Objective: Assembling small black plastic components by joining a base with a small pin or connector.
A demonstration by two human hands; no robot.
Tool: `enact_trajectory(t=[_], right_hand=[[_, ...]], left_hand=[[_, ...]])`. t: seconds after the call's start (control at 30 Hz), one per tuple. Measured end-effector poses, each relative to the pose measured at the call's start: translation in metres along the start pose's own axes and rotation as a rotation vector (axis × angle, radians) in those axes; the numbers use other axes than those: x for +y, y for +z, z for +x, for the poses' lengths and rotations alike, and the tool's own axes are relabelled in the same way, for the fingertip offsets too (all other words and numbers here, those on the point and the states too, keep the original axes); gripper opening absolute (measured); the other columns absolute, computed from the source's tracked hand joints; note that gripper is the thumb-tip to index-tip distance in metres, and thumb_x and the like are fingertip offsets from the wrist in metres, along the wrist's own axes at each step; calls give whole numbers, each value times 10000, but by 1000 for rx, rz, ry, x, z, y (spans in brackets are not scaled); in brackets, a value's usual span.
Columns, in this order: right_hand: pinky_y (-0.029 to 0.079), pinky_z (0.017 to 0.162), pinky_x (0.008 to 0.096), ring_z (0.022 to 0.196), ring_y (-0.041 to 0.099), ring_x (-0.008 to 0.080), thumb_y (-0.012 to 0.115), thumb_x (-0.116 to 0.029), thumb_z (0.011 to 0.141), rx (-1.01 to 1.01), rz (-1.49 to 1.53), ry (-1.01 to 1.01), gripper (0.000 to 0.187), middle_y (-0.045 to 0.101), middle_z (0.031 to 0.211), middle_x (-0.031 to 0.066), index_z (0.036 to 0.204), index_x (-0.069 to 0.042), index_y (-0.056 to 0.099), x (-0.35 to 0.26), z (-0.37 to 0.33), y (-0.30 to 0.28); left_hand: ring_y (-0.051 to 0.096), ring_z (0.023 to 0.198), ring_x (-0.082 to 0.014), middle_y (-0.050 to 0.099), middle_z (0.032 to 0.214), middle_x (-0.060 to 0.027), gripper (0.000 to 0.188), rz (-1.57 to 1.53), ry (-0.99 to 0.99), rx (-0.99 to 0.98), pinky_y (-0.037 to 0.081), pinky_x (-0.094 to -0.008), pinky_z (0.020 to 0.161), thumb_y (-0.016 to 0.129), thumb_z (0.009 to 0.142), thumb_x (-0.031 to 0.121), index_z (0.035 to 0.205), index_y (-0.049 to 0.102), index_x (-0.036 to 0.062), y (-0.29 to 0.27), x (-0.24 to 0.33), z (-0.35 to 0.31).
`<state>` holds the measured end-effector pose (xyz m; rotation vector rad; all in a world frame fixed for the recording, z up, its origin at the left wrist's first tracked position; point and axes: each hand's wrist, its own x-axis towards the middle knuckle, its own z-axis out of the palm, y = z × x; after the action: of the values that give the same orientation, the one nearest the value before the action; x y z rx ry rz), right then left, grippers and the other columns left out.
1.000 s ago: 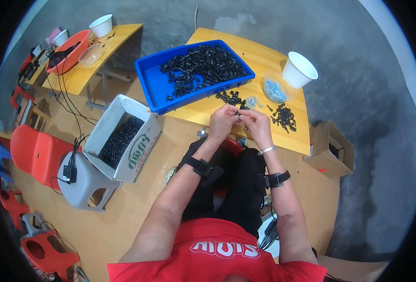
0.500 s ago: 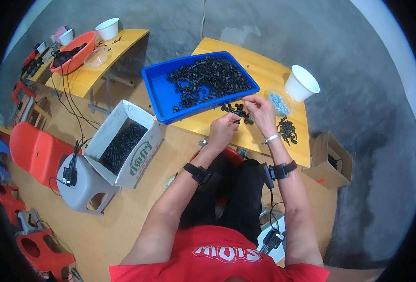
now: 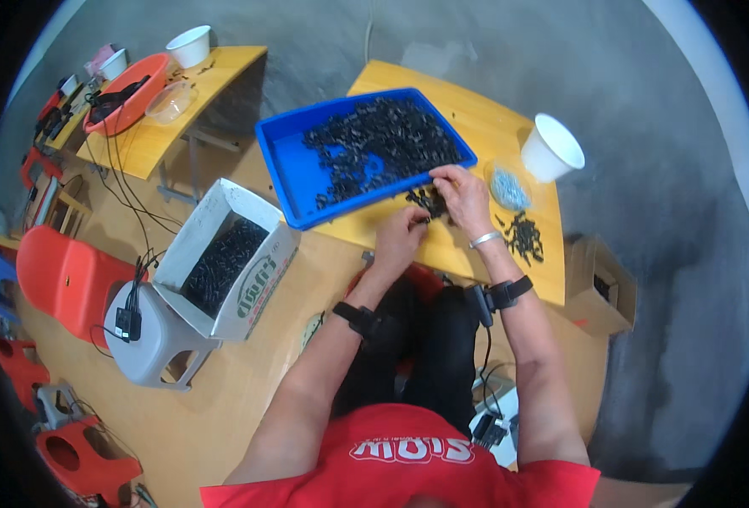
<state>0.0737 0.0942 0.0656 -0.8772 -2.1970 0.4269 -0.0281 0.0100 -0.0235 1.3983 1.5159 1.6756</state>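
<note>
My left hand [image 3: 398, 239] is closed in a pinch on a small black part [image 3: 424, 221] at the table's near edge. My right hand [image 3: 466, 201] is just right of it, fingertips drawn together beside the near rim of a blue tray [image 3: 286, 165]; whatever they may hold is too small to make out. Many small black parts [image 3: 383, 135] lie heaped in the tray. Between tray and hands sits a little pile of black pieces [image 3: 425, 200], partly hidden by my right hand. Another scatter of black pieces [image 3: 523, 237] lies right of my right wrist.
A clear tub of small silvery pieces [image 3: 508, 190] and a white bucket [image 3: 552, 148] stand on the table's right. A carton [image 3: 605, 288] is beyond that edge. Left are a white box of black parts [image 3: 256, 292], a grey stool [image 3: 150, 339] with cables and a red chair [image 3: 74, 275].
My right hand has shifted slightly left toward the tray rim, its fingers bending down. The left hand stays low with its pinch. The whole view has tilted a little.
</note>
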Motion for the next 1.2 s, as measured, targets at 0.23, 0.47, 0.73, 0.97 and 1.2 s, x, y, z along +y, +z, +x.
enact_trajectory(t=[0.23, 0.47, 0.73, 0.97, 1.2], right_hand=[[475, 671, 375, 756, 614, 301, 561, -215, 797, 46, -52, -5, 175, 643, 801, 126, 852, -84, 663, 23, -34, -49], [477, 692, 293, 752, 628, 206, 579, -212, 825, 67, -138, 164, 192, 662, 814, 97, 904, -63, 669, 33, -97, -121], [490, 657, 296, 701, 640, 186, 603, -182, 795, 166, -11, 157, 150, 666, 773, 81, 874, -79, 679, 47, -136, -167], [473, 607, 291, 683, 636, 197, 595, -173, 797, 153, 140, 105, 165, 657, 756, 101, 879, -48, 664, 49, -114, -159], [487, 609, 320, 693, 638, 237, 606, -155, 783, 135, 129, 211, 123, 654, 769, 109, 830, -61, 669, 58, -78, -121]], left_hand=[[588, 659, -136, 630, 793, -70, 189, -123, -59, -41, 483, -279, 614, 579, 759, 3, 943, 618, 24, -3, -22, 13], [579, 690, -98, 583, 845, -56, 180, -153, -166, -148, 441, -180, 550, 568, 806, -47, 981, 593, -12, -7, -14, 16], [583, 711, -93, 593, 798, -36, 177, -41, -159, -136, 446, -182, 569, 572, 827, -5, 1003, 587, 6, -6, -5, 10], [568, 653, -78, 581, 774, -16, 168, 19, -186, -153, 429, -186, 523, 561, 803, -16, 962, 579, 35, -16, 3, 9], [590, 684, -87, 592, 790, -17, 144, -27, -253, -72, 436, -189, 551, 561, 800, -23, 938, 590, 5, -5, 18, 1]])
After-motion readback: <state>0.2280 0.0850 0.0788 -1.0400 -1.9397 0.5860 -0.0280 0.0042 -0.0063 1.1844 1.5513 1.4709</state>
